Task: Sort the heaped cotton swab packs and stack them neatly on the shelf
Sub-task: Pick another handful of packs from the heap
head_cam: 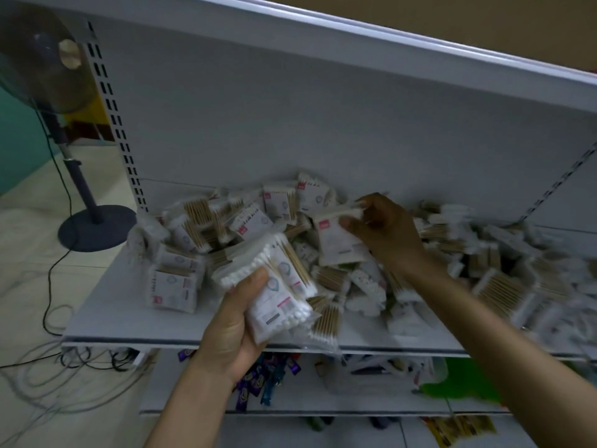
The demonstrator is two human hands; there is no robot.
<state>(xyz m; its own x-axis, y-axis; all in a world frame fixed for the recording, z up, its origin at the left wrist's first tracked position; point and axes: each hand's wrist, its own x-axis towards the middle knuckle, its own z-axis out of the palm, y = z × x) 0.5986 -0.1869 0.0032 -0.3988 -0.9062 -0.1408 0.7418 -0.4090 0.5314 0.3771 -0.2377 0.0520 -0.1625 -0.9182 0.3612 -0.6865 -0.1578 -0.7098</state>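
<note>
Left hand [232, 324], fingers [256, 279] curled round swab packs [284, 286] | right hand [384, 234] pinching one pack [336, 244] (heap [484, 260] on shelf [129, 318])

Dim light; teal wall [19, 150] left, pale tiled floor [26, 244], dark pedestal fan [97, 226], tangled cables [80, 357].

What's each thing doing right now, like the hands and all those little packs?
Left hand, grips a bundle of packs above the shelf's front edge.
Right hand, pinches one pack over the heap.
Heap, jumbled, unsorted on the shelf.
Small stack, tidy, at the shelf's left end.
Fan, standing on the floor; spinning or not, cannot tell.
</note>
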